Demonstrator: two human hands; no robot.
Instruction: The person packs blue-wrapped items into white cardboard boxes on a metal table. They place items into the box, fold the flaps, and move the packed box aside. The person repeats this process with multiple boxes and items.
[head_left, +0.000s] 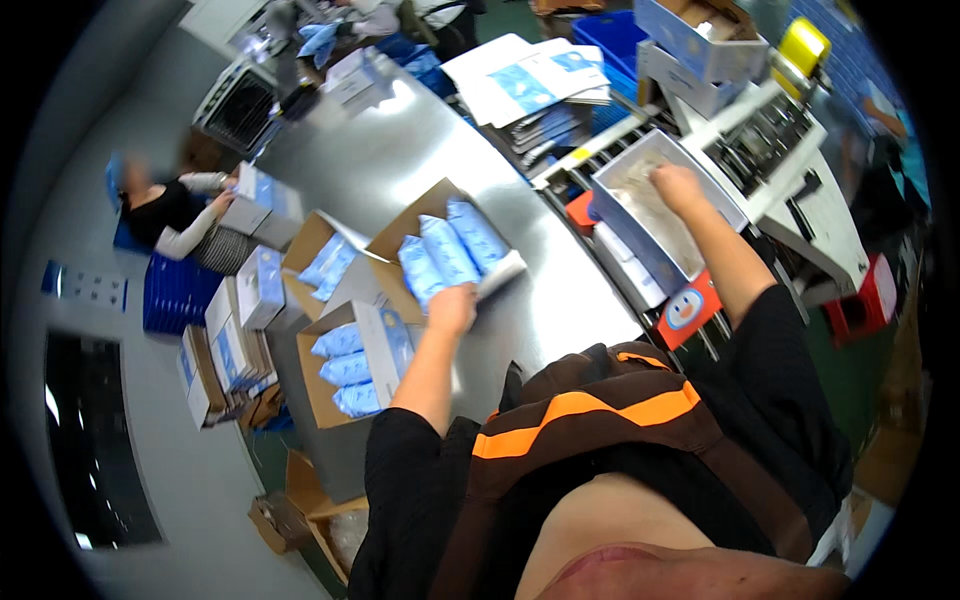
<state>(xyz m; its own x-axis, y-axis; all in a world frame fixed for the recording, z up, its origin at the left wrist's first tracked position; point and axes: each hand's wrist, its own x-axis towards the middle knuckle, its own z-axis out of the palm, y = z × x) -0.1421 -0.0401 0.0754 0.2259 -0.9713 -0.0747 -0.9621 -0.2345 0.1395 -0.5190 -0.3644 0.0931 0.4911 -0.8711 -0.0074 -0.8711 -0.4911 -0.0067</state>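
Note:
My left hand (452, 309) rests at the near edge of an opened cardboard carton (408, 232), against the lower end of the blue packets (450, 250) lying side by side in it. Its fingers look curled; whether they grip a packet or the carton wall is hidden. Out to the right, my right hand (680, 189) reaches into a pale grey bin (722, 192) with whitish, see-through contents (655, 205). Those fingers are bent together, and what is between them is too small to make out.
More open cartons of blue packets (345, 372) stand on the steel table (540, 300). A roller conveyor and a machine (770, 140) flank the bin. Flat printed cardboard (525, 75) is stacked at the back. At far left, a person (185, 215) handles a white box (262, 200).

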